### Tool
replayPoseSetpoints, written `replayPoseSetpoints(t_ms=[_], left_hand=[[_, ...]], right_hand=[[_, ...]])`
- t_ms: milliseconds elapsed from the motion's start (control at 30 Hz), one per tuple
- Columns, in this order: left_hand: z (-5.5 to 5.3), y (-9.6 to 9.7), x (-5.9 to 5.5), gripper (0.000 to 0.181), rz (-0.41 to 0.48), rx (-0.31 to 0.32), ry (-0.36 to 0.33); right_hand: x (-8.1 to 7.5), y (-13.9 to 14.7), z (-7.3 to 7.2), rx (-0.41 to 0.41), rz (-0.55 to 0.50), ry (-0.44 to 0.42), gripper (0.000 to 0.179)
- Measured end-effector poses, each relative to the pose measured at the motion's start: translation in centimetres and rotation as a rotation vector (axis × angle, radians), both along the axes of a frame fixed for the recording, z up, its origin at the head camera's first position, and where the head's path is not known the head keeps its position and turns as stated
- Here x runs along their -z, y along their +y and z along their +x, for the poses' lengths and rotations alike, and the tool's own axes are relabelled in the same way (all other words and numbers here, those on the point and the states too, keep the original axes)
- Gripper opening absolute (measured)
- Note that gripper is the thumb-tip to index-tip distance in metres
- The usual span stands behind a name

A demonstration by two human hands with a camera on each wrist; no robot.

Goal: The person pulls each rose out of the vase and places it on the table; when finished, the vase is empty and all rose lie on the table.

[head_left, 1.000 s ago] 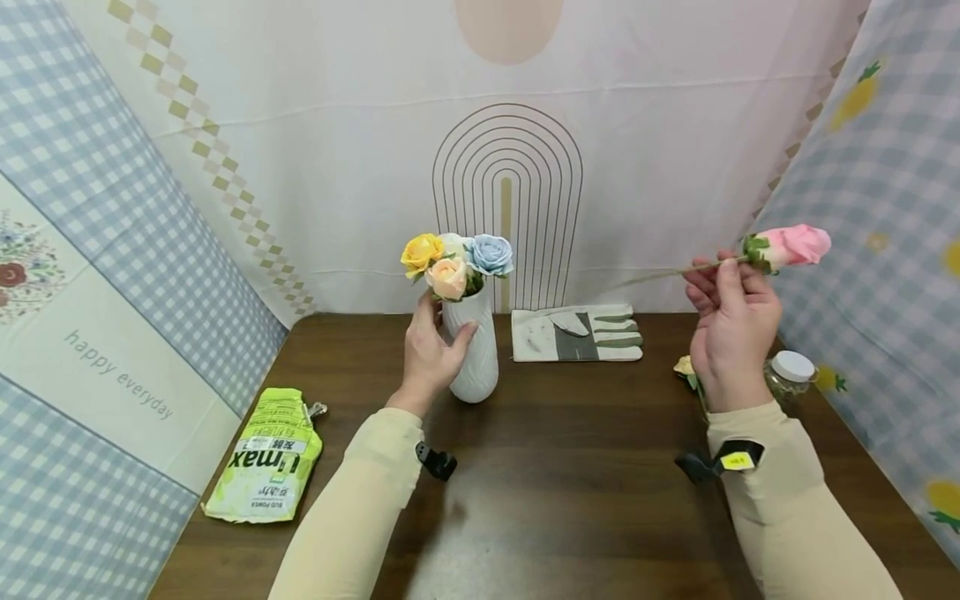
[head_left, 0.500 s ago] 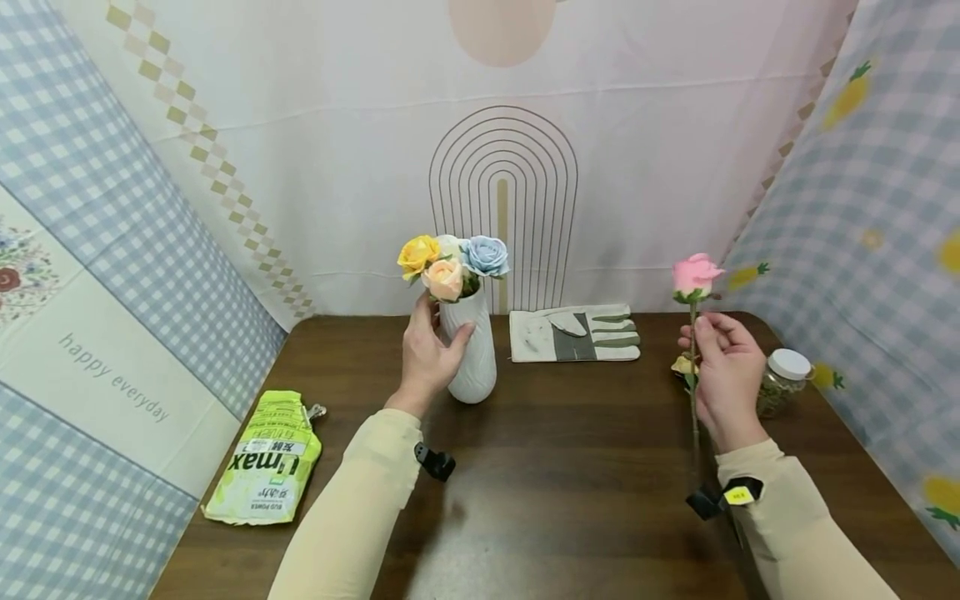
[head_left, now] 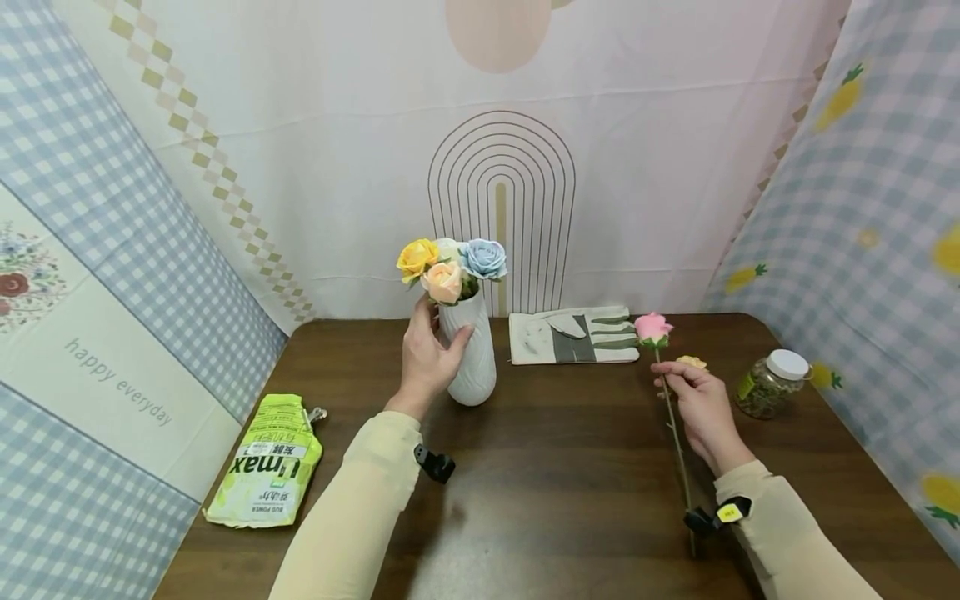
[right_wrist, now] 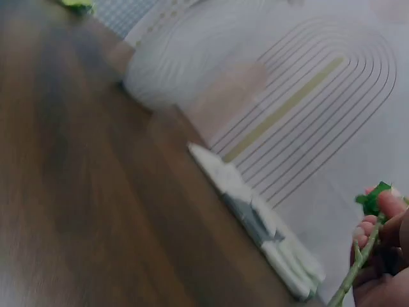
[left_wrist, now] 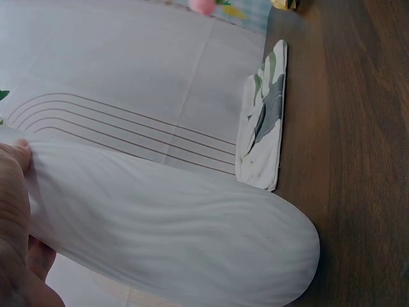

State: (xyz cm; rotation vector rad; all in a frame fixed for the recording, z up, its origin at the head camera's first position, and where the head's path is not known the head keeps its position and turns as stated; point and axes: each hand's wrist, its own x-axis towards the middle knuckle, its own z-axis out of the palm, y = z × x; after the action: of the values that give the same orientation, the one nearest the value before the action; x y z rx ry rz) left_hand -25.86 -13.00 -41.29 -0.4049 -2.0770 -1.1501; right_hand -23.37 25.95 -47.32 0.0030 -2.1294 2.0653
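Note:
My left hand [head_left: 431,358] grips a white ribbed vase [head_left: 476,367] near its neck. Yellow, peach, blue and white roses [head_left: 442,282] stand out of the vase mouth. In the left wrist view, the thumb and a fingertip lie on the vase wall [left_wrist: 179,220]. On the right, my right hand [head_left: 705,412] pinches the stem of a pink rose [head_left: 653,328], bloom up, stem hanging toward me. The right wrist view shows fingers around the green stem [right_wrist: 352,271]; its bloom is mostly hidden there. A pale yellow rose [head_left: 692,362] lies partly hidden behind the right hand.
A white and grey work glove [head_left: 573,337] lies at the table's back, between vase and pink rose. Right of my right hand stands a white-lidded jar [head_left: 772,385]. A green-and-white bag [head_left: 268,462] lies at the left. Cloth curtains [head_left: 360,183] rise behind the brown table [head_left: 555,500].
The pink rose has swung from lying sideways to upright, and the right hand has moved down and left with it. The left hand has stayed on the vase.

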Motion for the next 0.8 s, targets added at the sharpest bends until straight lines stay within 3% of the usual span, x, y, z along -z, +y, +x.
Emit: replayPoseSetpoints(t_ms=[167,300,433,633,800], left_hand=[[0.0,0.0,0.0,0.070,0.008,-0.001,0.018],[0.0,0.0,0.0,0.069,0.008,-0.001,0.020],[0.0,0.0,0.0,0.070,0.011,-0.002,0.015],[0.0,0.0,0.1,0.069,0.006,0.000,0.006],[-0.1,0.0,0.2,0.069,0.008,0.006,0.012]], right_hand=[[1.5,1.3,0.0,-0.077,0.134,-0.130,0.041],[2.5,2.3,-0.1,-0.058,0.192,-0.178,0.047],[3.4,2.9,-0.2,-0.009,0.262,-0.169,0.045],[4.2,3.6,-0.3,0.067,0.523,-0.140,0.037],[4.3,3.8,-0.3,0.084,0.631,-0.149,0.033]])
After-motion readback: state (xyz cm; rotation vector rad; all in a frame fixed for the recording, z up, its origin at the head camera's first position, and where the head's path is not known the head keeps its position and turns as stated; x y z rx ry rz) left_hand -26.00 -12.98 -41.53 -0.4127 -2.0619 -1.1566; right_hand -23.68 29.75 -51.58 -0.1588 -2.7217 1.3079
